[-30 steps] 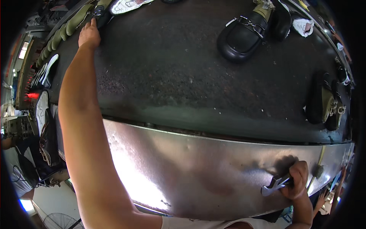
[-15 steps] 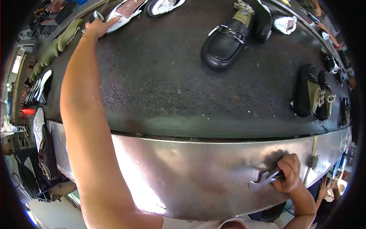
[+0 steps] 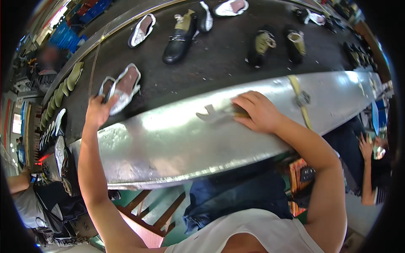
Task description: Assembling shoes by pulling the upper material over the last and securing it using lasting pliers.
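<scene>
At the left, near the close edge of the dark work surface, my left hand (image 3: 99, 111) is closed on a shoe (image 3: 128, 81) with a pinkish-brown sole side and a white edge. A second white-edged shoe part (image 3: 107, 85) sits right against it; whether my fingers hold that one too is hard to see. My right hand (image 3: 258, 111) rests over the shiny metal ledge (image 3: 177, 152), its fingers wrapped round the handle of a pair of lasting pliers (image 3: 211, 114). The hooked metal jaws point left, slightly blurred.
A black loafer (image 3: 176, 48) stands farther back, beside more white-edged shoes (image 3: 142, 30). Dark shoes with olive linings (image 3: 296, 43) are at the right. Green forms (image 3: 75, 76) line the left rack. A yellow strap (image 3: 298, 97) crosses the ledge. Another person's hand (image 3: 365, 147) shows at far right.
My left hand has brought the shoe from the far left toward the near edge. My right hand with the pliers now lies farther left along the ledge. The whole view has shifted.
</scene>
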`<state>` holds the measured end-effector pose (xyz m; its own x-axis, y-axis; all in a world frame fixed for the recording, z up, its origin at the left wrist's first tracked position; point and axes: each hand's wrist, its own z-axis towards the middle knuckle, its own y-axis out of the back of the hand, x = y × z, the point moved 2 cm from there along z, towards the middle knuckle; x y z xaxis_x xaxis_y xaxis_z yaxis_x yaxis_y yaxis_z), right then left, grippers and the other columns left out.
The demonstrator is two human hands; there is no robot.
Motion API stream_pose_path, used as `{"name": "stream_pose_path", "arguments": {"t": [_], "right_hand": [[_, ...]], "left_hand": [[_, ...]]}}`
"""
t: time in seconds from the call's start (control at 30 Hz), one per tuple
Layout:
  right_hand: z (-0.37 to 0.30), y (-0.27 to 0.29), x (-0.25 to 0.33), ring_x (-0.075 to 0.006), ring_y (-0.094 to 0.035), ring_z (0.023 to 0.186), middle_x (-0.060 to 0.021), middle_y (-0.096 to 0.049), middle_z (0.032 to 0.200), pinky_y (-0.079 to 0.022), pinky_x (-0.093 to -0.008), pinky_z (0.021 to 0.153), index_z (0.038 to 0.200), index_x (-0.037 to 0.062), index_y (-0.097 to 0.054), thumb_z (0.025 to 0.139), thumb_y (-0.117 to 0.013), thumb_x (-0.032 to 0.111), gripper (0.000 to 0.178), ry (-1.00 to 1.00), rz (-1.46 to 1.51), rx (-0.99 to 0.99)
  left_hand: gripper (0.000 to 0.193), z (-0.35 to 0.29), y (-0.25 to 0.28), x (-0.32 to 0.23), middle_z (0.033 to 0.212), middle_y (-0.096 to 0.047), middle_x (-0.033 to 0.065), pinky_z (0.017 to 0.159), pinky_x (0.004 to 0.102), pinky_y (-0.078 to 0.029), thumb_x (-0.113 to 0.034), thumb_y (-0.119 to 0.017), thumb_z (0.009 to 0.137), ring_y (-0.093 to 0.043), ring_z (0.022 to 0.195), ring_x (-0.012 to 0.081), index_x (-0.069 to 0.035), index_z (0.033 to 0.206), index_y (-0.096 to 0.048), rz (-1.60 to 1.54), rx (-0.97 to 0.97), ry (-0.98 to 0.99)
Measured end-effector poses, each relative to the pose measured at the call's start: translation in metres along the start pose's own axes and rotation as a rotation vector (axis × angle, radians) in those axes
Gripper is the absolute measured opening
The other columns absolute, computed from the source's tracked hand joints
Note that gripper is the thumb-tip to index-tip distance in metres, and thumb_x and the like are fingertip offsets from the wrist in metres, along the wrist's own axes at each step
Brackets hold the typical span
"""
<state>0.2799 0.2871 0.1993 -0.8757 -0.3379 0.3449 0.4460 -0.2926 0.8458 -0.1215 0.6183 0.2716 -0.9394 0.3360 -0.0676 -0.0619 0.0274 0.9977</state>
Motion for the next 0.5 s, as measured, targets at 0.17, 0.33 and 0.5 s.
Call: {"name": "stream_pose_path", "arguments": {"t": [0.17, 0.33, 0.5], "right_hand": [[-0.02, 0.005, 0.011, -0.0344, -0.059, 0.108, -0.0144, -0.061, 0.114, -0.048, -0.0455, 0.094, 0.123, 0.0067, -0.058, 0.085, -0.073, 0.028, 0.045, -0.007, -0.086, -0.148], [-0.111, 0.027, 0.093, -0.035, -0.06, 0.102, -0.0141, -0.061, 0.112, -0.05, -0.0446, 0.087, 0.123, 0.0048, -0.055, 0.083, -0.074, 0.023, 0.048, 0.026, 0.067, -0.315], [-0.244, 0.022, 0.169, -0.0376, -0.063, 0.097, -0.0206, -0.062, 0.109, -0.05, -0.0443, 0.085, 0.127, 0.0014, -0.053, 0.091, -0.07, 0.024, 0.046, -0.428, 0.538, -0.045]], "left_hand": [[0.067, -0.166, 0.024, -0.023, 0.134, -0.051, 0.0387, 0.109, 0.0445, -0.039, -0.056, -0.067, 0.09, -0.048, 0.129, 0.0498, 0.009, 0.103, -0.065, -0.125, 0.04, -0.158], [0.079, -0.266, -0.007, -0.064, 0.16, -0.02, 0.0339, 0.121, 0.0546, -0.018, -0.037, -0.078, 0.082, -0.019, 0.15, 0.0497, 0.009, 0.139, -0.048, 0.263, -0.201, -0.279], [0.093, -0.181, -0.02, -0.096, 0.149, -0.042, 0.0338, 0.117, 0.042, -0.033, -0.045, -0.074, 0.085, -0.04, 0.142, 0.0424, 0.011, 0.148, -0.036, -0.105, 0.097, -0.251]]}}
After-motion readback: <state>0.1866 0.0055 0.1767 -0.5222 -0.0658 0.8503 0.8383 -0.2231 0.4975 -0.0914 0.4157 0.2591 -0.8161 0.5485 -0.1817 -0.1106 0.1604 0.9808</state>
